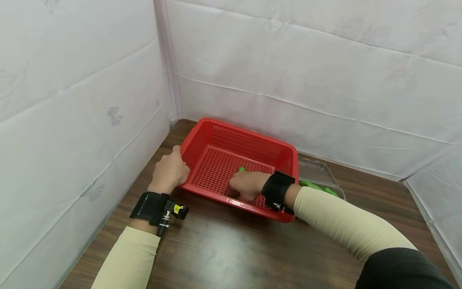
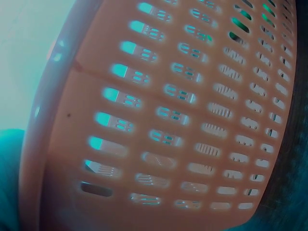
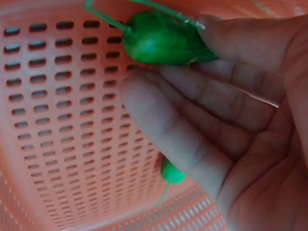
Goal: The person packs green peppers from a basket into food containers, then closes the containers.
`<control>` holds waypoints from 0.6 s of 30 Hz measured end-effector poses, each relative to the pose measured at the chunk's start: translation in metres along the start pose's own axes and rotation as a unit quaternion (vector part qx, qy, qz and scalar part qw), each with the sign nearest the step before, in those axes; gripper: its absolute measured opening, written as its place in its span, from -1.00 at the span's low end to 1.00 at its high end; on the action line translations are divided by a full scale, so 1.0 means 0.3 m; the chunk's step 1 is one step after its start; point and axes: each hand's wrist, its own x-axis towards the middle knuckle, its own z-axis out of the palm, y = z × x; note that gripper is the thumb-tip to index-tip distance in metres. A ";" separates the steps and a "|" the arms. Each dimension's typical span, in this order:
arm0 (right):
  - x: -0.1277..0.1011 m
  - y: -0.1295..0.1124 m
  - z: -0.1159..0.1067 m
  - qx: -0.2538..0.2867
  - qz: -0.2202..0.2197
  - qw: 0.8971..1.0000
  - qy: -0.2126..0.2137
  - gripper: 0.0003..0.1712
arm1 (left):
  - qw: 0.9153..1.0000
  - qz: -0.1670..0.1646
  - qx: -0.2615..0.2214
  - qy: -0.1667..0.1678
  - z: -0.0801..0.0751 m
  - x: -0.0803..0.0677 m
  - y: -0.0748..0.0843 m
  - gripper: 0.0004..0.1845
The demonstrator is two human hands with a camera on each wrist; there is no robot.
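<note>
A red perforated plastic basket (image 1: pixel 231 127) stands on the wooden table. My left hand (image 1: pixel 169 170) grips its left rim; in the left wrist view the slotted basket wall (image 2: pixel 149 89) fills most of the picture. Inside the basket, near its front right, is my right hand (image 1: pixel 249 184). In the right wrist view the fingers of my right hand (image 3: pixel 226 110) hold a green pepper (image 3: pixel 166 41) with a thin stem, close over the slotted floor. Beyond the fingers a second green pepper (image 3: pixel 172 172) shows partly, the rest hidden behind the hand.
Right of the basket, partly behind the right forearm, lies a clear plastic clamshell box (image 1: pixel 317 172) with several green peppers (image 1: pixel 314 185) in it. White sheeting (image 1: pixel 274 64) walls the table (image 1: pixel 216 249) at the back, left and right.
</note>
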 end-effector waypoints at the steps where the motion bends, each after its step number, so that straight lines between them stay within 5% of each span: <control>1: -0.007 0.003 -0.002 0.001 0.002 1.000 0.002 -0.46 | 1.000 0.001 0.000 -0.002 0.001 0.002 0.001 -0.32; 7: -0.061 0.020 -0.031 0.041 0.022 0.999 0.018 -0.61 | 1.000 0.004 -0.004 -0.014 0.011 0.013 0.001 -0.31; 18: -0.197 0.064 -0.089 0.033 0.029 0.997 0.070 -0.53 | 0.999 0.004 -0.005 -0.034 0.011 0.027 -0.010 -0.29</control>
